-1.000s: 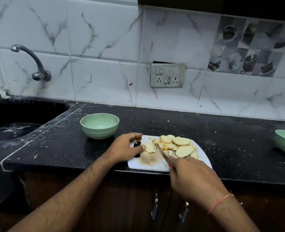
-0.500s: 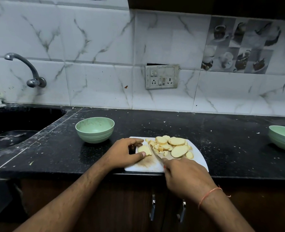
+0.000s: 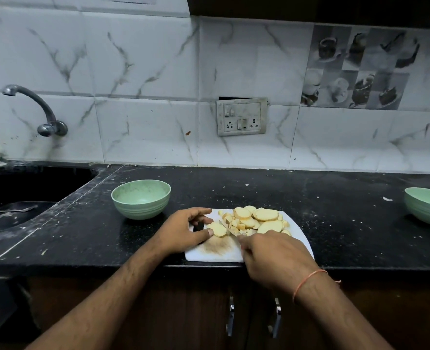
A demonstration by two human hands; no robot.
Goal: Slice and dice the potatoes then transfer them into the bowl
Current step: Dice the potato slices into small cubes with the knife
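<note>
Your left hand (image 3: 183, 229) rests on the white plastic cutting board (image 3: 219, 253), thumb and fingertips curled round a single pale yellow potato slice (image 3: 218, 229) and pinning it flat against the board. Your right hand (image 3: 272, 258) is closed round the handle of a knife (image 3: 230, 229); the handle is hidden inside the fist, and only the thin blade shows, running away from you with its edge down against the right side of that held slice.

Just right of the blade lies the heap of cut potato pieces (image 3: 257, 221): broad round slices on top and toward the far right of the board, smaller diced chunks nearer the knife. All the potato is on the board.

The board sits at the front edge of the black speckled stone bench (image 3: 335, 218), its near edge almost flush with the bench's lip. The pale green ribbed bowl (image 3: 141, 199) stands upright on the bench, beyond and to the left of the board, near your left hand but not touching it. A second pale green bowl (image 3: 428, 208) sits well apart at the far right, cut off by the frame.

A thin orange thread bracelet (image 3: 307, 281) circles your right wrist. On the left is a dark sink (image 3: 19, 188) under a curved metal tap (image 3: 39, 109).
</note>
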